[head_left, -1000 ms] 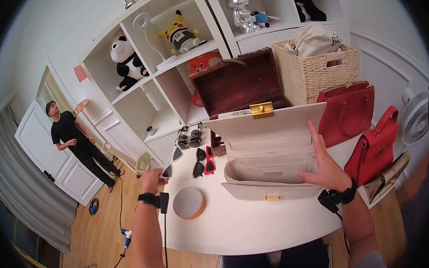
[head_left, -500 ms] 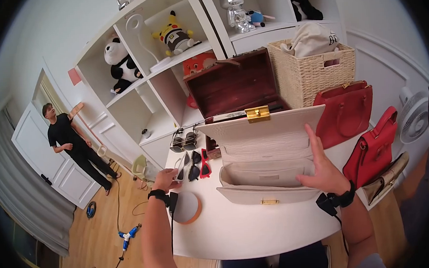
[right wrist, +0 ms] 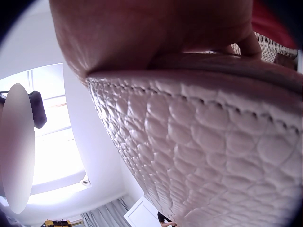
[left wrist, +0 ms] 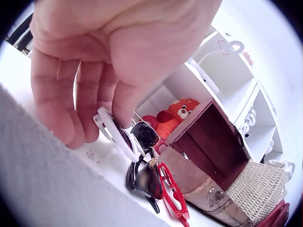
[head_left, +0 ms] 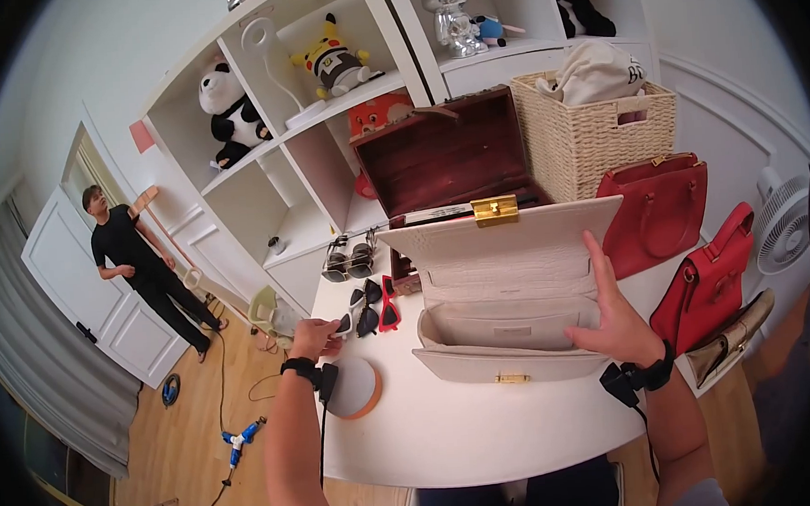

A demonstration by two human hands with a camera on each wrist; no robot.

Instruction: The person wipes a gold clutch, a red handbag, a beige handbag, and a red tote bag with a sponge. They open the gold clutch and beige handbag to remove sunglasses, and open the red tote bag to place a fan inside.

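My left hand (head_left: 316, 340) pinches a pair of white-framed sunglasses (left wrist: 113, 132) by one end, low over the white table (head_left: 500, 437). Right alongside lie black sunglasses (head_left: 368, 322) and red-framed sunglasses (head_left: 389, 317). Behind these are metal-framed sunglasses (head_left: 348, 264). A cream crocodile-textured handbag (head_left: 463, 364) stands in front of me, its flap (head_left: 534, 245) raised and a gold clasp (head_left: 495, 211) on the flap's edge. At the bag's right side, my right hand (head_left: 624, 321) rests with fingers extended up against the flap and the thumb at the opening.
A round grey-topped disc (head_left: 358, 393) lies near my left wrist. Behind the bag stand an opened dark-red wooden chest (head_left: 446, 158) and a woven basket (head_left: 560, 141). Red handbags (head_left: 653, 215) and a gold bag (head_left: 730, 335) are at right. A person (head_left: 131, 251) stands by the door.
My left hand has brought the white sunglasses rightward and down from the table's left edge to beside the black pair. My right hand has stayed at the bag.
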